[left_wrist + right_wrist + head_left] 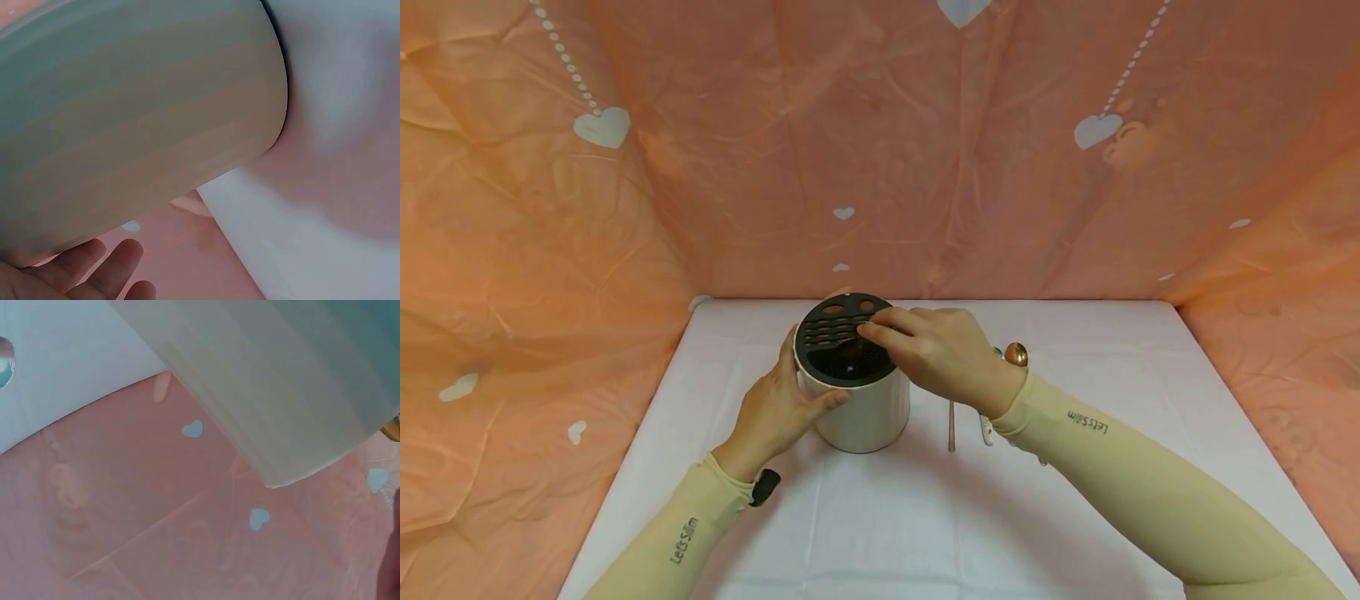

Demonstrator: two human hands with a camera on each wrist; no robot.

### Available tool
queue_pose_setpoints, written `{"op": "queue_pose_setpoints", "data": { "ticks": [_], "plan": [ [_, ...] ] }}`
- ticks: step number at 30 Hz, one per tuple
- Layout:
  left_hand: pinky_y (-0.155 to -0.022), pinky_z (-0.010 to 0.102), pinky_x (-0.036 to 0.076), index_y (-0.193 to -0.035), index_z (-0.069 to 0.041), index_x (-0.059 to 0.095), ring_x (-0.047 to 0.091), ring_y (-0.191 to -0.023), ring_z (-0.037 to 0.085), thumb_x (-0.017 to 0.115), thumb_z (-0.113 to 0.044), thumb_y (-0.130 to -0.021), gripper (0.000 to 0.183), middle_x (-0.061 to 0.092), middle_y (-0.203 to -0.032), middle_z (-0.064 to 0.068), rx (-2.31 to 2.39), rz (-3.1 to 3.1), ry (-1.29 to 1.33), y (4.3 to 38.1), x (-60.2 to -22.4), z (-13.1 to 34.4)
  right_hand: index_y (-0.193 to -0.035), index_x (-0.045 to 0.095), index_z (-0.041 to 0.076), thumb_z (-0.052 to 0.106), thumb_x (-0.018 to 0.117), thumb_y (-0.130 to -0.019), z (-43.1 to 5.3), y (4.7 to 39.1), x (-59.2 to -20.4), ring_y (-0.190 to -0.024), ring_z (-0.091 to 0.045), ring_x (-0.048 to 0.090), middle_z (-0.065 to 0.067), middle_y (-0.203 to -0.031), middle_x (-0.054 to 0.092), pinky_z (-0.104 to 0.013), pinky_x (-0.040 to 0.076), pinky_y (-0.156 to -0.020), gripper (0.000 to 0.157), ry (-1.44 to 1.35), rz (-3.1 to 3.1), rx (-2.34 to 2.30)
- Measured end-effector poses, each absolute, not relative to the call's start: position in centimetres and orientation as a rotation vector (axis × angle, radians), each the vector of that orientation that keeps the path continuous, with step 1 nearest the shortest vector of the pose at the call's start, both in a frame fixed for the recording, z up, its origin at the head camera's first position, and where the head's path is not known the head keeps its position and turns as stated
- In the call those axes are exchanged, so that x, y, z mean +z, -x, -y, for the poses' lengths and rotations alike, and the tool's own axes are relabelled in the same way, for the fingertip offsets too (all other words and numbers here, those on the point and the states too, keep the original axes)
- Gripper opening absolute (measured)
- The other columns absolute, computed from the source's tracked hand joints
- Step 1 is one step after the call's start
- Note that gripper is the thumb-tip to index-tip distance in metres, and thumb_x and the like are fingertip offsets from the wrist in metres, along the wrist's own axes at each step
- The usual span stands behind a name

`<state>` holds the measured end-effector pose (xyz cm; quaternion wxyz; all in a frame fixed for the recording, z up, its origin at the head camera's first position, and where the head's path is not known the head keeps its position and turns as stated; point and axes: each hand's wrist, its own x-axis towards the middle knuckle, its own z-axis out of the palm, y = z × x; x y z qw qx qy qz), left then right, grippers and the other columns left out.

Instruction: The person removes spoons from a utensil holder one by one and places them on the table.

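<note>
A white cylindrical utensil holder [862,421] with a black slotted lid [820,367] stands upright on the table. My left hand [775,408] holds its left side, thumb at the front and fingers round the back; the holder's wall [144,125] fills much of the left wrist view. Over the lid, my right hand [936,350] pinches a gold-coloured utensil [392,429] at the large opening. Most of that utensil is hidden by the fingers. Right of the holder lie a gold spoon [1017,354] and a thin copper-coloured handle [952,429], partly behind my right arm.
A white patterned handle [987,430] lies beside the copper one, its other end hidden. White cloth [865,525] covers the table. Orange-pink sheets with white hearts [880,150] stand behind it and at both sides.
</note>
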<state>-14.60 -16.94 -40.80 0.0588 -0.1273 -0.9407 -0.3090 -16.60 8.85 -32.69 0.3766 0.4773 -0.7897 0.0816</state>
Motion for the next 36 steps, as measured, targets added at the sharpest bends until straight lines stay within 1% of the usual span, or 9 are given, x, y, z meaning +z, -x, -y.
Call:
{"op": "queue_pose_setpoints", "data": {
  "ticks": [3, 5, 9, 13, 16, 20, 24, 28, 36],
  "plan": [
    [-0.077, 0.059, 0.048, -0.160, -0.022, 0.005, 0.063, -0.102, 0.046, 0.073, -0.069, -0.077, 0.117, 0.058, -0.131, 0.027, -0.936, 2.852, 0.376, 14.6, -40.8, 16.9, -0.116, 0.073, 0.013, 0.005, 0.062, -0.093, -9.1, 16.7, -32.5, -0.086, -0.015, 0.070, 0.000, -0.110, 0.069, -0.032, 0.056, -0.067, 0.026, -1.206, 2.000, 0.283],
    [-0.077, 0.059, 0.048, -0.160, -0.021, 0.005, 0.063, -0.102, 0.047, 0.073, -0.068, -0.077, 0.118, 0.058, -0.130, 0.028, -0.936, 2.852, 0.373, 14.6, -40.7, 16.8, -0.117, 0.073, 0.013, 0.006, 0.063, -0.093, -9.2, 16.8, -32.3, -0.087, -0.014, 0.070, -0.001, -0.109, 0.069, -0.031, 0.055, -0.066, 0.027, -1.189, 1.991, 0.342],
    [-0.077, 0.059, 0.048, -0.160, -0.022, 0.005, 0.063, -0.101, 0.047, 0.074, -0.068, -0.077, 0.118, 0.058, -0.130, 0.028, -0.936, 2.845, 0.372, 14.6, -40.8, 16.8, -0.116, 0.075, 0.014, 0.005, 0.065, -0.091, -9.5, 17.1, -31.8, -0.079, -0.013, 0.069, -0.001, -0.107, 0.070, -0.030, 0.053, -0.058, 0.028, -1.122, 1.953, 0.455],
    [-0.077, 0.060, 0.048, -0.160, -0.021, 0.006, 0.063, -0.102, 0.047, 0.074, -0.067, -0.077, 0.117, 0.058, -0.130, 0.028, -0.930, 2.842, 0.376, 14.6, -40.8, 16.8, -0.112, 0.076, 0.014, 0.002, 0.065, -0.090, -9.8, 17.4, -31.2, -0.066, -0.013, 0.065, -0.002, -0.103, 0.071, -0.028, 0.049, -0.049, 0.027, -1.049, 1.889, 0.569],
    [-0.078, 0.060, 0.048, -0.160, -0.020, 0.006, 0.063, -0.103, 0.047, 0.074, -0.067, -0.077, 0.118, 0.058, -0.130, 0.029, -0.927, 2.841, 0.377, 14.6, -40.7, 16.8, -0.111, 0.076, 0.011, -0.001, 0.066, -0.089, -10.3, 17.7, -30.7, -0.060, -0.012, 0.062, -0.005, -0.101, 0.070, -0.026, 0.049, -0.050, 0.027, -1.023, 1.850, 0.680],
    [-0.079, 0.060, 0.048, -0.160, -0.019, 0.006, 0.063, -0.103, 0.046, 0.074, -0.067, -0.077, 0.118, 0.060, -0.127, 0.028, -0.927, 2.851, 0.363, 14.6, -40.8, 16.8, -0.112, 0.074, 0.006, -0.003, 0.067, -0.089, -11.0, 17.9, -30.0, -0.060, -0.010, 0.061, -0.008, -0.101, 0.069, -0.024, 0.051, -0.057, 0.025, -0.995, 1.814, 0.835],
    [-0.079, 0.059, 0.048, -0.160, -0.021, 0.006, 0.063, -0.103, 0.045, 0.074, -0.068, -0.076, 0.117, 0.062, -0.125, 0.027, -0.927, 2.866, 0.346, 14.6, -40.8, 16.8, -0.109, 0.075, 0.003, -0.007, 0.066, -0.088, -11.7, 18.2, -29.4, -0.058, -0.010, 0.057, -0.009, -0.101, 0.069, -0.021, 0.048, -0.056, 0.025, -0.934, 1.776, 0.980],
    [-0.078, 0.059, 0.048, -0.160, -0.020, 0.005, 0.063, -0.103, 0.045, 0.074, -0.067, -0.077, 0.117, 0.062, -0.124, 0.028, -0.919, 2.868, 0.345, 14.6, -40.7, 16.8, -0.107, 0.076, 0.002, -0.010, 0.066, -0.087, -12.5, 18.3, -29.0, -0.054, -0.010, 0.054, -0.008, -0.099, 0.069, -0.019, 0.046, -0.055, 0.025, -0.862, 1.742, 1.094],
    [-0.077, 0.059, 0.048, -0.160, -0.021, 0.006, 0.063, -0.102, 0.045, 0.073, -0.069, -0.077, 0.117, 0.061, -0.125, 0.028, -0.921, 2.862, 0.353, 14.5, -40.7, 16.8, -0.105, 0.076, -0.001, -0.014, 0.063, -0.088, -14.7, 18.3, -28.4, -0.051, -0.009, 0.056, -0.009, -0.095, 0.069, -0.019, 0.048, -0.052, 0.025, -0.710, 1.737, 1.214]
  ]
}}
